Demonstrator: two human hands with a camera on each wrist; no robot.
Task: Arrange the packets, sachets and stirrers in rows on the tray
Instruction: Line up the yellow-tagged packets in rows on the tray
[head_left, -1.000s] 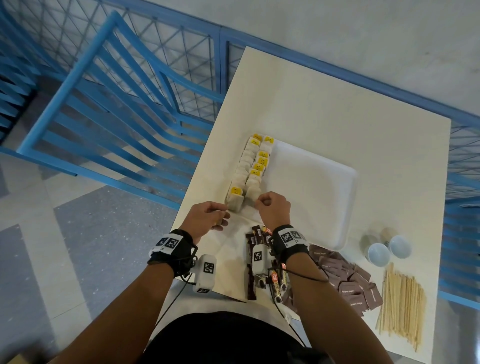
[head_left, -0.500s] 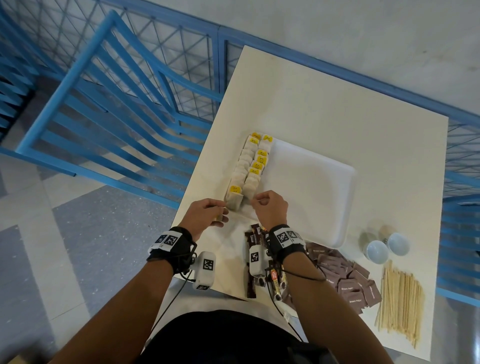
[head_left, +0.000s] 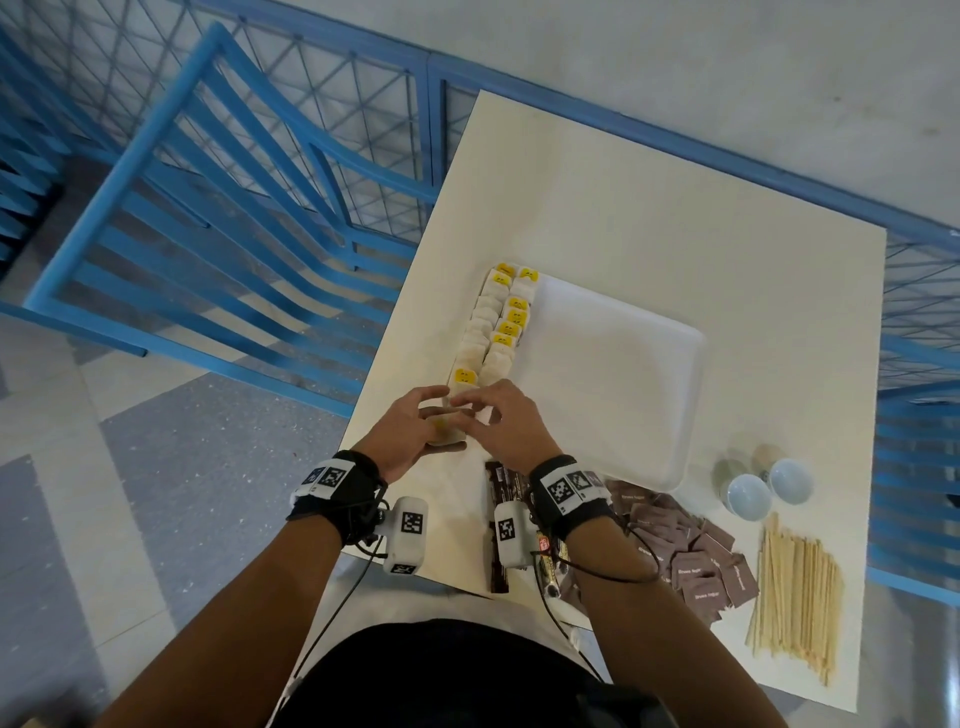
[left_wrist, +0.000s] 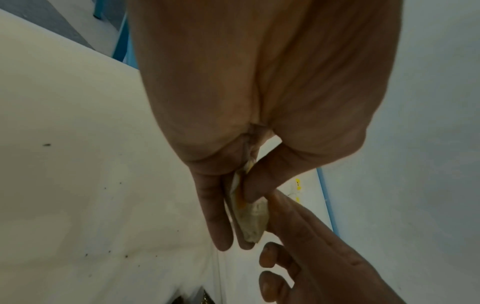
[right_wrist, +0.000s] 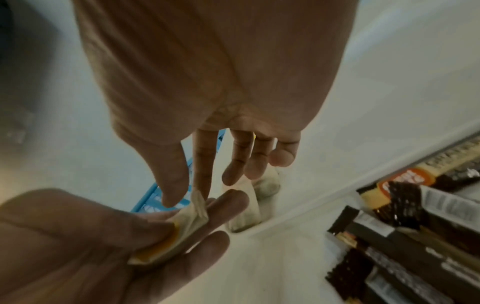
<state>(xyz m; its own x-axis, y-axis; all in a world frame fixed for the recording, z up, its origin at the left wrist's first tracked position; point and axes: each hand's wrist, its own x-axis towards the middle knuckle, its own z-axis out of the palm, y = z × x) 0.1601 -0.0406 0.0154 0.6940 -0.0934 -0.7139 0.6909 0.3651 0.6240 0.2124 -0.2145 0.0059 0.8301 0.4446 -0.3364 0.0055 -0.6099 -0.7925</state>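
A cream rectangular table (head_left: 649, 208) is set against blue metal railings with wire mesh (head_left: 363, 119). A blue slatted chair (head_left: 208, 218) is positioned beside its left edge. Grey and pale floor tiles (head_left: 156, 467) are laid below.

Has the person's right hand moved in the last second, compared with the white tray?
Yes. The right hand has shifted left, off the white rectangular tray's near-left corner, to meet the left hand.
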